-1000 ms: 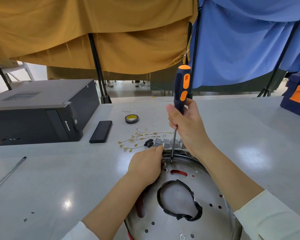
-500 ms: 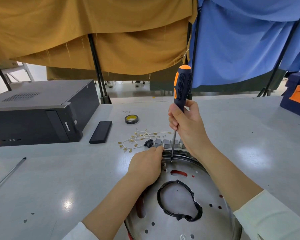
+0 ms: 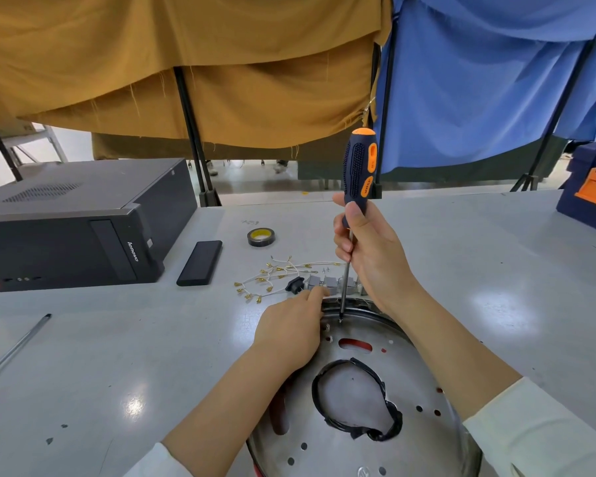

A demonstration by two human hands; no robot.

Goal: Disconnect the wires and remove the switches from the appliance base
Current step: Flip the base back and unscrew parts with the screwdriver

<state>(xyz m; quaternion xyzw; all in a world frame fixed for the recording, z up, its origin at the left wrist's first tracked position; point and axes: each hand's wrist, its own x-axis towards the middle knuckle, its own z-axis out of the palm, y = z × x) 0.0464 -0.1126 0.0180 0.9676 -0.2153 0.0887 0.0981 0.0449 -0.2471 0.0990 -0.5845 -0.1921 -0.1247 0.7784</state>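
The round metal appliance base (image 3: 410,445) lies flat on the grey table in front of me, with a black-rimmed opening (image 3: 355,401) in its middle. My right hand (image 3: 375,259) grips an upright black-and-orange screwdriver (image 3: 358,166); its tip stands on a screw at the base's far rim (image 3: 340,320). My left hand (image 3: 289,332) rests on the rim just left of the tip, fingers pressed against it. Several grey switches (image 3: 331,283) and a black part (image 3: 295,284) lie just beyond the rim. White wires with brass terminals (image 3: 272,277) are spread on the table behind them.
A black Lenovo computer case (image 3: 76,225) stands at the left, a black flat box (image 3: 200,262) beside it. A roll of black tape (image 3: 261,236) lies farther back. A metal rod (image 3: 14,349) rests at the left edge. A blue-and-orange tool case (image 3: 592,187) sits far right.
The screwdriver handle has turned in my right hand, showing a different face, with its tip staying on the same screw. My left hand has not moved.
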